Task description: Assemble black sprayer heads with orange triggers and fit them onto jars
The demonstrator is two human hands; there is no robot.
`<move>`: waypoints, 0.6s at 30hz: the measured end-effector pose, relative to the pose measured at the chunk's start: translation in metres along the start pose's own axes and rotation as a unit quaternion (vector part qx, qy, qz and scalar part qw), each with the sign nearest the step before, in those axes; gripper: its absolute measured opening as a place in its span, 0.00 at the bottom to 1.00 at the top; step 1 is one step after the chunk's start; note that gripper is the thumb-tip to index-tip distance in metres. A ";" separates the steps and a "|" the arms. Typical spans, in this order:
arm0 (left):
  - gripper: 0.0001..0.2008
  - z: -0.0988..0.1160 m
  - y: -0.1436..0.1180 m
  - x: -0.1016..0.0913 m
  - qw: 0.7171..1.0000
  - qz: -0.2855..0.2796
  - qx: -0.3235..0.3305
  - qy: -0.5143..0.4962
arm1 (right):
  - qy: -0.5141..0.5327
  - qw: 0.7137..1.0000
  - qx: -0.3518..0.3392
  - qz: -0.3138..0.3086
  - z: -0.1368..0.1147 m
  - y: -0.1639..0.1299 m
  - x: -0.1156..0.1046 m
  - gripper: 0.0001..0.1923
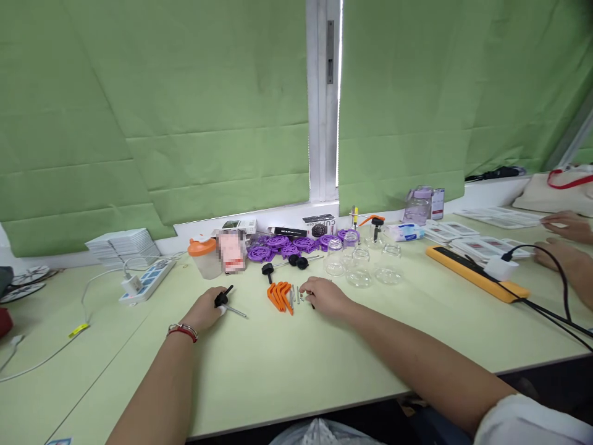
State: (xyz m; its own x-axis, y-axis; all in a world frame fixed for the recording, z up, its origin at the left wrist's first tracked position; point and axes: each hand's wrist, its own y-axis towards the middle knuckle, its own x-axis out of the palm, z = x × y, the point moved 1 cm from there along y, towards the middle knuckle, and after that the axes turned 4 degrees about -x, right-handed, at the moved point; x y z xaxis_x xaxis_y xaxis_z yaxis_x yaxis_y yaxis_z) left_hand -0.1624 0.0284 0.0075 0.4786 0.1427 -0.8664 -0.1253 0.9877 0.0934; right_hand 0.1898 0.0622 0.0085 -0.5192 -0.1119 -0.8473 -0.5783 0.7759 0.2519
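My left hand (pixel 206 309) is closed around a black plastic knob piece (pixel 221 300) with a thin metal rod sticking out to the right. Fingers bent, my right hand (pixel 328 296) rests at the small metal pins (pixel 297 295) on the table; what its fingertips pinch is too small to make out. A black tip shows under that hand. Left of the pins lies a row of bent orange plastic handles (pixel 279 297). Behind them are more black knob pieces (pixel 267 270) with metal rods. Purple openwork plastic discs (pixel 262 253) are heaped farther back.
Clear glass jars (pixel 334 264) stand behind my right hand. An orange-lidded cup (pixel 202 254) and a pink phone-like item (pixel 231 250) are at the back left. Power strips (pixel 151 281) and cables lie on both sides. Another person's hands (pixel 563 253) are at the far right.
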 end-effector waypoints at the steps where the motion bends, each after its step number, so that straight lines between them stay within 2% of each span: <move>1: 0.26 0.000 -0.001 0.000 1.000 -0.002 -0.008 -0.012 | -0.042 0.999 -0.014 -0.015 -0.001 0.007 -0.002 0.13; 5: 0.30 0.001 -0.004 0.001 0.998 0.006 -0.047 -0.050 | -0.143 0.986 -0.045 -0.071 0.000 0.025 -0.001 0.14; 8: 0.27 0.001 -0.005 0.001 0.996 0.015 -0.053 -0.075 | -0.174 0.980 -0.054 -0.077 0.000 0.029 0.003 0.15; 12: 0.20 0.004 -0.005 0.001 0.990 0.030 -0.037 -0.132 | -0.185 0.979 -0.037 -0.078 0.000 0.029 0.006 0.13; 18: 0.25 0.007 -0.004 -0.003 0.954 0.050 -0.051 -0.290 | -0.176 0.982 -0.024 -0.070 -0.001 0.032 0.008 0.12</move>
State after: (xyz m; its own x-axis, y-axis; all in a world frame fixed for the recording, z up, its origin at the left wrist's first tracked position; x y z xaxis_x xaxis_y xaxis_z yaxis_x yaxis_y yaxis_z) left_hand -0.1570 0.0242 0.0133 0.8565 0.2767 -0.4358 -0.2651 0.9601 0.0885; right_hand 0.1663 0.0854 0.0099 -0.1880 0.0125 -0.9821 -0.6614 0.7376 0.1360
